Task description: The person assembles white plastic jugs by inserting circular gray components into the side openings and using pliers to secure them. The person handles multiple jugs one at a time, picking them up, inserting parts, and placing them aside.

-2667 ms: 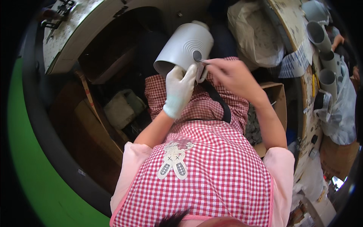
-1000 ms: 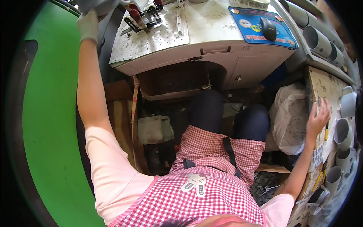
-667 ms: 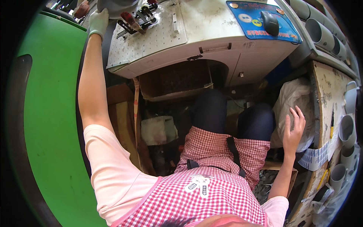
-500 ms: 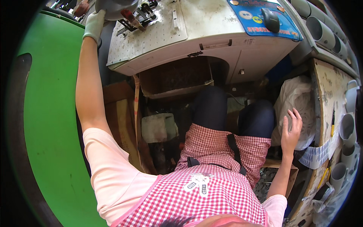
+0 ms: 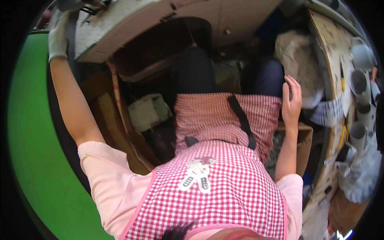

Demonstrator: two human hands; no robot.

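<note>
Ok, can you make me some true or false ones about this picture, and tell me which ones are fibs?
1. The left hand wears a white glove. True.
2. Both hands wear gloves. False: the right hand is bare.
3. Nobody is wearing checks. False: the apron is red and white checked.
4. A rabbit picture is on the apron. True.
5. The big green surface is on the right. False: the green surface is on the left.

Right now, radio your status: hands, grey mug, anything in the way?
Left hand gloved, at the grey mug, grip unclear. Right hand bare, open, empty. Mug partly out of view. Possible obstacle: white worktable beside left hand.
</note>
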